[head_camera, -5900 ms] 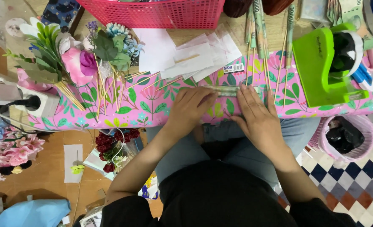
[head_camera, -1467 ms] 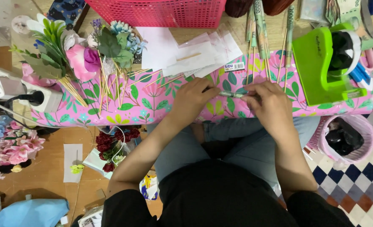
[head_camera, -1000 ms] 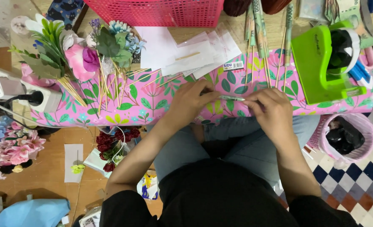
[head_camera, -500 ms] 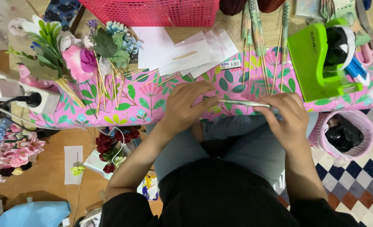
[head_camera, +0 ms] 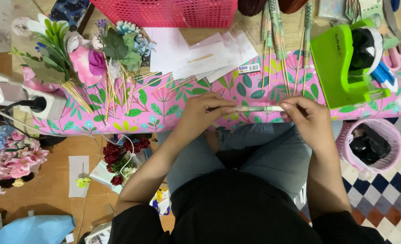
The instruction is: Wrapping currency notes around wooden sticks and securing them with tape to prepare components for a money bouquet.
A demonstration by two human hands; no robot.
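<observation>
I hold a thin rolled paper stick (head_camera: 259, 108) level between both hands, just in front of the pink leaf-patterned table (head_camera: 164, 106). My left hand (head_camera: 205, 110) pinches its left end with fingers curled. My right hand (head_camera: 306, 118) grips its right end. Both hands hover over my lap, at the table's near edge.
Paper flowers on wooden skewers (head_camera: 96, 58) lie at the table's left beside a white power strip (head_camera: 24, 97). A green tape dispenser (head_camera: 345, 63) stands at the right, a pink basket (head_camera: 173, 11) at the back. More rolled sticks (head_camera: 282, 40) and clear sleeves (head_camera: 209, 56) lie mid-table. A small pink bin (head_camera: 367, 144) sits on the floor.
Earlier both hands lay flat on the table pressing the stick. Now they have lifted it and hold it by its ends, the right hand shifting a little rightward.
</observation>
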